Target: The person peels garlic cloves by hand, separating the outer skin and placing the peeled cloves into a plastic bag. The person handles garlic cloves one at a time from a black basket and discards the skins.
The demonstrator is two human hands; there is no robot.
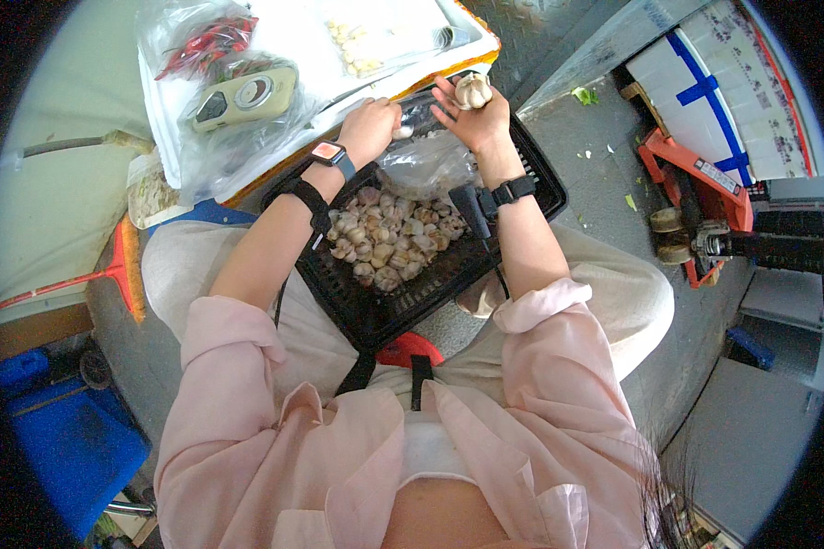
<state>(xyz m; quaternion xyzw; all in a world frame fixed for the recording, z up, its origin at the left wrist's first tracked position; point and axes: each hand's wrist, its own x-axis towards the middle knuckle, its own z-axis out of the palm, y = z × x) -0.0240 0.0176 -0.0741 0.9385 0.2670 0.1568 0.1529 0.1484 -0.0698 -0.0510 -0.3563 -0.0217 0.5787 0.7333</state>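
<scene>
A whole garlic bulb (pixel 473 90) rests in my right hand (pixel 482 123), which is turned palm up with its fingers spread. My left hand (pixel 373 127) has curled fingers, and a small white piece, likely a garlic clove (pixel 403 132), shows right at its fingertips; whether it is gripped I cannot tell. Both hands are over the far part of a black plastic crate (pixel 357 316). Inside the crate lie a heap of garlic bulbs and cloves (pixel 391 237) and a clear plastic bag (pixel 426 165).
Beyond the crate, a white foam box (pixel 302 27) bears peeled cloves (pixel 350 44), a bag of red chillies (pixel 213 41) and a phone (pixel 247 96). A red broom (pixel 120 267) leans at left. An orange pallet jack (pixel 700 178) stands at right near taped foam boxes (pixel 693 103).
</scene>
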